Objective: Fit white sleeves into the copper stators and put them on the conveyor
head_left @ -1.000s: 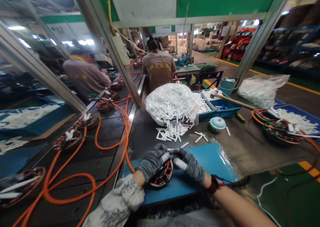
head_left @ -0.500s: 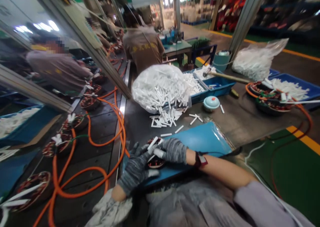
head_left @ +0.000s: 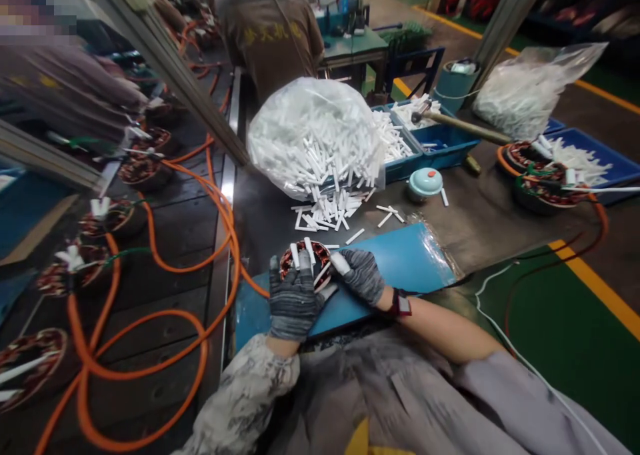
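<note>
A small motor stator (head_left: 289, 260) with copper-red windings lies on the blue mat (head_left: 400, 255) in front of me. White sleeve tubes (head_left: 309, 249) stick up from its windings. My left hand (head_left: 295, 301), in a grey striped glove, grips the stator's near left side with fingers laid over the rim. At the right rim, my right hand (head_left: 361, 275), gloved with white fingertips, is closed in a pinch. What its fingertips hold is too small to make out. One pale tube (head_left: 323, 272) lies slanted between the windings and these fingertips.
Beyond the mat, a clear bag (head_left: 315, 135) spills many white tubes. Blue bins (head_left: 450, 145), a lidded light-blue bowl (head_left: 425, 183) and a mallet (head_left: 465, 127) stand right of it. Orange hoses (head_left: 233, 241) and more stators (head_left: 107, 216) line the left. Two people work ahead.
My view has tilted down. The left hand has shifted over the stator's near side, and the right hand has drawn back to its right rim. White tubes now stand up from the windings.
</note>
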`<state>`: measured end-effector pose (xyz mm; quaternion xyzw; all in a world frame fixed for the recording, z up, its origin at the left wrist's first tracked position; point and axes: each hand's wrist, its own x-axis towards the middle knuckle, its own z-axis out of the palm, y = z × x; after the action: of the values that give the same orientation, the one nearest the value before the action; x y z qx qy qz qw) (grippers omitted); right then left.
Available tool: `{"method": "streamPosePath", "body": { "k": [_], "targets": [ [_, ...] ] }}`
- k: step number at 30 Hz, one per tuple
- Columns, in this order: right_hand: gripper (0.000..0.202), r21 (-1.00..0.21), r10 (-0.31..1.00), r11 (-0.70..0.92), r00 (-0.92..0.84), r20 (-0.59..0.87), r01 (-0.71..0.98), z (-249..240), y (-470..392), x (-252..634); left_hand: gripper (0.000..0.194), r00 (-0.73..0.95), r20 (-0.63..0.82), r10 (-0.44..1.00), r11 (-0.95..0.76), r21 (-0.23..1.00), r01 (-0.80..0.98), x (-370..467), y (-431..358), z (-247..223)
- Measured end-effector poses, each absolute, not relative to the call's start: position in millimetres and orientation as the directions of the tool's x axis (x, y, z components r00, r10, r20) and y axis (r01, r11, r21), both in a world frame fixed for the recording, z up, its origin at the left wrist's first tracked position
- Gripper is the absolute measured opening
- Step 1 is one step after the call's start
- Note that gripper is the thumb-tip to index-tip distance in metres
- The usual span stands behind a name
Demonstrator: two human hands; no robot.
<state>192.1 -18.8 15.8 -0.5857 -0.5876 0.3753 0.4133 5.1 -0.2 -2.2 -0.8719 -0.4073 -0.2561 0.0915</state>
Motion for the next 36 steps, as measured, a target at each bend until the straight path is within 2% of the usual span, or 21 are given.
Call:
{"method": "streamPosePath", "body": {
  "k": [3,5,6,7,11,13,17,20,23,25,27,29,31,36],
  "targets": [
    [0.042,-0.881,0.985,0.119,-0.164,0.047,0.458,27.5,-6.9,241.9,0.096,0.532,0.495,0.687,-0.650,0.093,0.754,7.5,0.7,-3.5],
    [0.037,-0.823,0.987,0.142,-0.143,0.075,0.550,30.3,5.2,285.7,0.091,0.523,0.495,0.694,-0.650,0.119,0.751,8.7,-1.6,-3.6],
    [0.035,-0.658,0.983,0.183,-0.132,0.127,0.730,28.7,13.2,305.8,0.089,0.516,0.502,0.694,-0.651,0.132,0.747,9.5,-2.5,-3.5],
    [0.035,-0.444,0.976,0.209,-0.158,0.150,0.871,25.2,21.7,322.8,0.088,0.513,0.505,0.694,-0.653,0.143,0.743,10.4,-3.0,-3.3],
    [0.030,-0.256,0.967,0.238,-0.204,0.152,0.937,2.4,42.7,348.7,0.084,0.531,0.439,0.725,-0.648,0.174,0.741,12.1,-1.8,-2.6],
    [0.034,-0.173,0.955,0.267,-0.237,0.178,0.948,-5.8,41.0,345.5,0.078,0.530,0.417,0.738,-0.638,0.178,0.749,11.6,-0.9,-2.0],
    [0.036,-0.098,0.967,0.226,-0.211,0.142,0.969,-9.8,33.8,342.3,0.078,0.545,0.482,0.686,-0.680,0.160,0.715,8.7,-0.6,-0.3],
    [0.030,-0.118,0.981,0.181,-0.171,0.095,0.976,-6.4,34.6,344.2,0.071,0.559,0.517,0.648,-0.729,0.208,0.652,4.9,0.3,-1.1],
    [0.031,-0.168,0.982,0.153,-0.130,0.138,0.974,2.1,30.2,336.5,0.045,0.498,0.593,0.632,-0.743,0.282,0.607,2.0,2.5,-4.9],
    [0.035,-0.218,0.977,0.135,-0.094,0.190,0.967,11.6,20.5,323.4,0.034,0.427,0.637,0.642,-0.728,0.332,0.600,1.8,4.0,-7.8],
    [0.033,-0.370,0.966,0.183,-0.097,0.239,0.911,23.1,8.1,307.0,0.025,0.376,0.670,0.640,-0.721,0.354,0.596,2.9,5.0,-9.4],
    [0.026,-0.578,0.946,0.299,-0.158,0.282,0.759,34.5,-1.9,291.9,0.021,0.369,0.700,0.611,-0.740,0.340,0.580,4.2,5.7,-9.3],
    [0.019,-0.713,0.923,0.382,-0.206,0.324,0.588,43.0,-5.4,281.5,0.020,0.384,0.716,0.582,-0.762,0.315,0.566,4.9,6.3,-8.5],
    [0.021,-0.767,0.888,0.453,-0.311,0.340,0.455,48.6,7.8,276.0,0.022,0.409,0.682,0.607,-0.742,0.302,0.598,2.4,5.7,-12.2]
  ]
}}
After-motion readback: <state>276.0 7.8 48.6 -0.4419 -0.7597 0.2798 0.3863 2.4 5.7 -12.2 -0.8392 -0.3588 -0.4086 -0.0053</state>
